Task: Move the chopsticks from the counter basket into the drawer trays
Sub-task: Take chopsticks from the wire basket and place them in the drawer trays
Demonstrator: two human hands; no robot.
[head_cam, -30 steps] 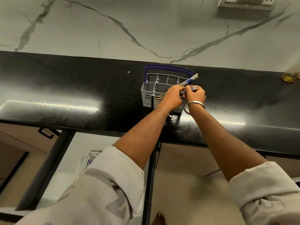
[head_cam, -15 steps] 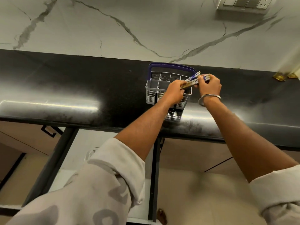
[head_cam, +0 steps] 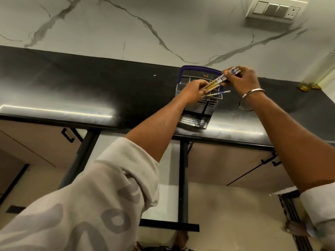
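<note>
A grey plastic cutlery basket [head_cam: 199, 105] with a blue handle stands on the black counter [head_cam: 90, 87]. Above it I hold a bundle of chopsticks [head_cam: 216, 82], bamboo-coloured with blue and white patterned ends. My right hand [head_cam: 242, 80] grips the patterned ends and my left hand [head_cam: 193, 91] holds the plain tips. One more chopstick [head_cam: 218, 93] lies slanted across the basket's rim, just below the bundle. The drawer trays are hidden behind my arms.
A marble-patterned wall with a switch plate [head_cam: 275, 10] rises behind the counter. A glass bottle base [head_cam: 308, 86] stands at the counter's right end. Below the counter edge are beige cabinet fronts with black handles [head_cam: 69, 135] and an open drawer's dark frame [head_cam: 183, 178].
Both hands have lifted the chopstick bundle up and to the right, out of the basket. One chopstick now shows lying across the basket rim.
</note>
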